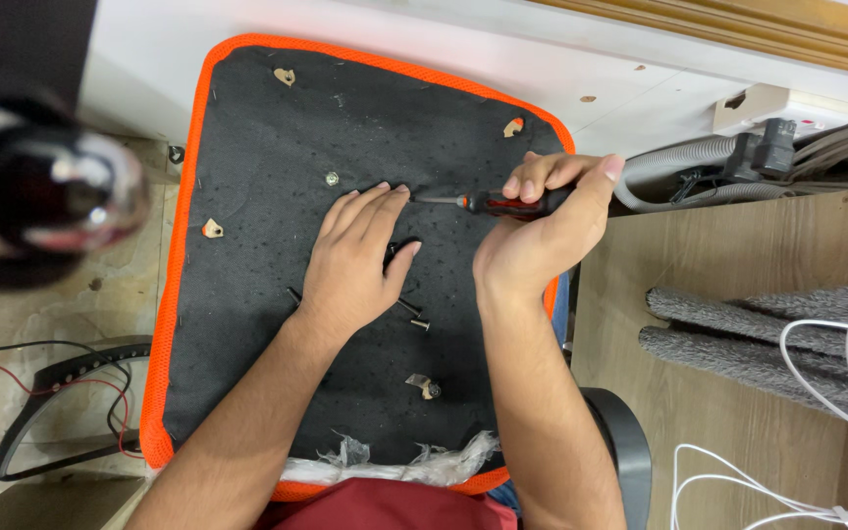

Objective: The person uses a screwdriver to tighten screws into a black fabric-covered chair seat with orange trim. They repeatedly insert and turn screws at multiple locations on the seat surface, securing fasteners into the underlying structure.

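Observation:
An upturned chair seat point(247, 294) with black fabric underside and orange mesh edging lies on my lap. My right hand point(542, 231) grips a screwdriver point(498, 203) with a black and red handle, its shaft pointing left toward my left fingertips. Flat on the black fabric rests my left hand point(355, 260), fingers spread, its fingertips close to the screwdriver tip. A small black part shows under the left thumb. Loose dark screws point(412, 314) lie on the fabric just beside the left wrist. A metal insert point(332, 179) sits in the fabric left of my fingertips.
A blurred black and chrome object point(41, 191) looms at the left. Curved black chair part point(61, 393) and red wires lie on the floor lower left. At right: a wooden surface point(738, 393), grey ribbed cloth point(768, 334), white cables point(836, 412), a wall socket point(777, 113) with plugs.

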